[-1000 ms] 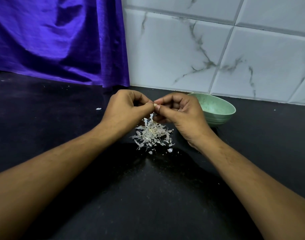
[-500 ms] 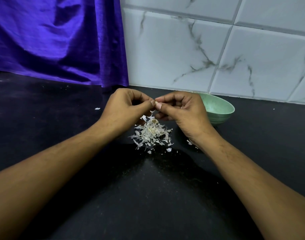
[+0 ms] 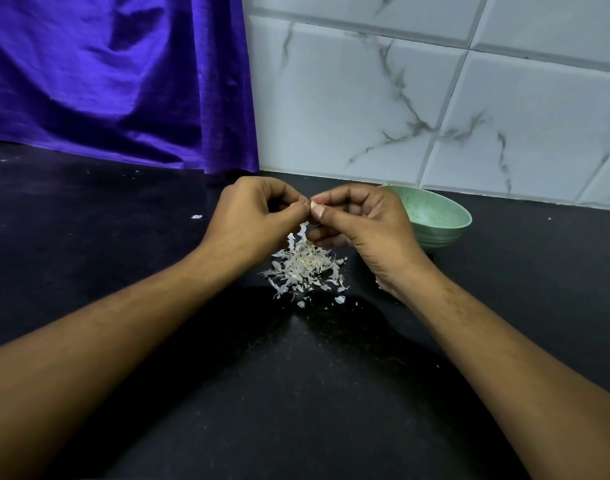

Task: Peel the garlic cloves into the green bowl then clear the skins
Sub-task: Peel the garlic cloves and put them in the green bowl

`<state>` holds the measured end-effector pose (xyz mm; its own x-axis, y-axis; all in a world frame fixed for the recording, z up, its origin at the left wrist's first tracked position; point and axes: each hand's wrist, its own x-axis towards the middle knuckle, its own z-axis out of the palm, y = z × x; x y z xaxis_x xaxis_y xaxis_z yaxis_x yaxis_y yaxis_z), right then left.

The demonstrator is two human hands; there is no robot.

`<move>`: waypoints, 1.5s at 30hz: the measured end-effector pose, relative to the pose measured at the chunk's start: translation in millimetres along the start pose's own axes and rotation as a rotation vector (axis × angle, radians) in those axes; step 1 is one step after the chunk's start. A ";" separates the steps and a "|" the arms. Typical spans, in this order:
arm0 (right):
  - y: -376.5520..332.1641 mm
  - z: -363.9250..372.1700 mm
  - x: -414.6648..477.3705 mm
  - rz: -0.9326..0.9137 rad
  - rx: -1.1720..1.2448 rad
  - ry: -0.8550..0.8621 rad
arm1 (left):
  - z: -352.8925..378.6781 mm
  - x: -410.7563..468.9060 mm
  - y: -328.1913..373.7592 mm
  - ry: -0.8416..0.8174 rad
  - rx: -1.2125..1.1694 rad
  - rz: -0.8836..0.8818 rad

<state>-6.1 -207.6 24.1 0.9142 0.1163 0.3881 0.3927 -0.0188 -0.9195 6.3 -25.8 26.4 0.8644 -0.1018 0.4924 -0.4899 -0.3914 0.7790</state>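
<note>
A small pale garlic clove [image 3: 312, 204] is pinched between the fingertips of my left hand [image 3: 251, 220] and my right hand [image 3: 362, 223], held above the black counter. Most of the clove is hidden by the fingers. Directly below the hands lies a heap of white garlic skins [image 3: 305, 268], with a thin strip of skin hanging down from the hands toward it. The green bowl [image 3: 435, 220] stands just behind and to the right of my right hand; its inside is partly hidden.
The black counter [image 3: 296, 393] runs back to a white marbled tile wall [image 3: 435, 116]. A purple cloth [image 3: 116, 81] hangs at the back left. A stray skin flake [image 3: 196, 216] lies left of my left hand.
Both hands stay together over the skin heap, working the clove with only small finger shifts. A few more skin bits have dropped onto and beside the heap.
</note>
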 end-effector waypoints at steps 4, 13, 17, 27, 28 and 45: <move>-0.7 -0.5 0.2 -0.004 0.000 0.030 | -0.2 0.1 1.0 -0.042 -0.108 -0.059; -1.0 -1.0 0.8 -0.058 -0.179 0.037 | -3.7 -0.2 3.2 -0.021 0.020 0.007; -0.5 0.1 1.2 -0.062 -0.206 0.025 | -3.2 -2.2 5.4 0.011 0.116 0.056; -2.3 2.3 -1.4 -0.005 -0.082 -0.003 | -3.1 -2.5 6.4 0.035 0.098 0.025; -2.7 2.4 -1.6 0.004 -0.058 -0.013 | -3.4 -2.0 6.7 0.038 0.088 0.017; -5.0 2.2 -1.0 -0.022 -0.110 0.029 | -3.0 -2.8 8.0 -0.039 0.016 -0.029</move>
<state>-9.2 -205.4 28.2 0.9070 0.0890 0.4116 0.4201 -0.1252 -0.8988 -0.3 -25.9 32.5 0.8820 -0.1254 0.4542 -0.4630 -0.4093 0.7862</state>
